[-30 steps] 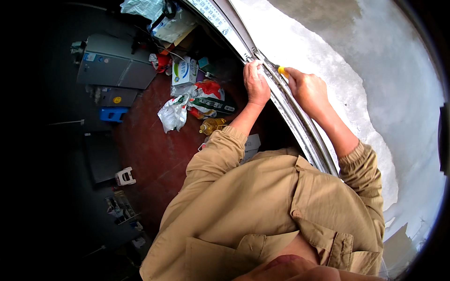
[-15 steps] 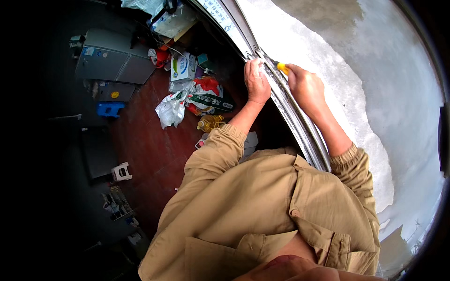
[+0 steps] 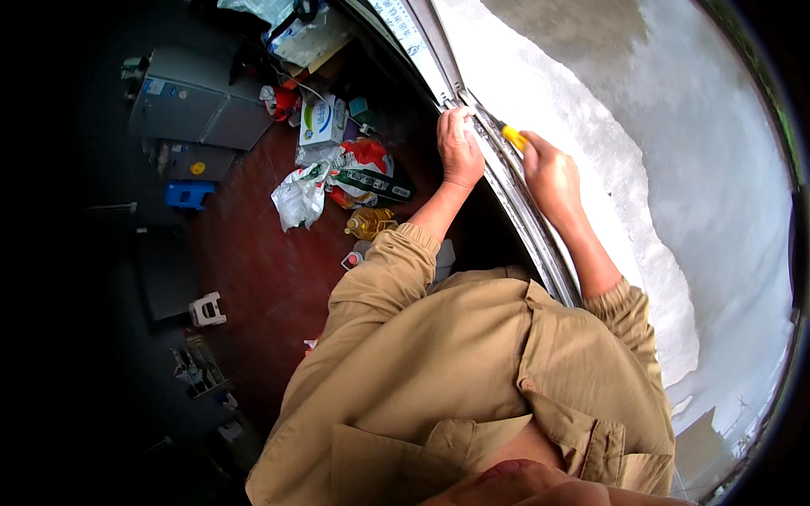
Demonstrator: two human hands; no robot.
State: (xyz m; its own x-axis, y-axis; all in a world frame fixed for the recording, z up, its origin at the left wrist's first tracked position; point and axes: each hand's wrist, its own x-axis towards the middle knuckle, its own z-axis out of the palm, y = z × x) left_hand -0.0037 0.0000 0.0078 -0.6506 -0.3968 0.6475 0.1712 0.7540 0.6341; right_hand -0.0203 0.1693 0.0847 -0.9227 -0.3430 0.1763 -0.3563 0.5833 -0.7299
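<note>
A long metal door frame with grooved tracks (image 3: 536,236) runs diagonally from the top down past my body, with a printed white strip (image 3: 396,25) along its upper part. My left hand (image 3: 460,152) has its fingers curled onto the frame's inner edge; its fingertips partly hide what lies beneath. Just right of it, my right hand (image 3: 550,179) is closed around the yellow handle (image 3: 512,136) of a tool whose thin dark shaft points up-left into the track.
On the red floor (image 3: 253,278) at left lie plastic bags (image 3: 299,198), an oil bottle (image 3: 367,224), a white box (image 3: 322,125) and a small stool (image 3: 207,309). Grey appliances (image 3: 190,105) stand behind. Outside, pale concrete (image 3: 700,169) stretches to the right.
My right hand and the yellow-handled tool have dropped slightly. My left hand stays on the frame. The whole view has shifted a little.
</note>
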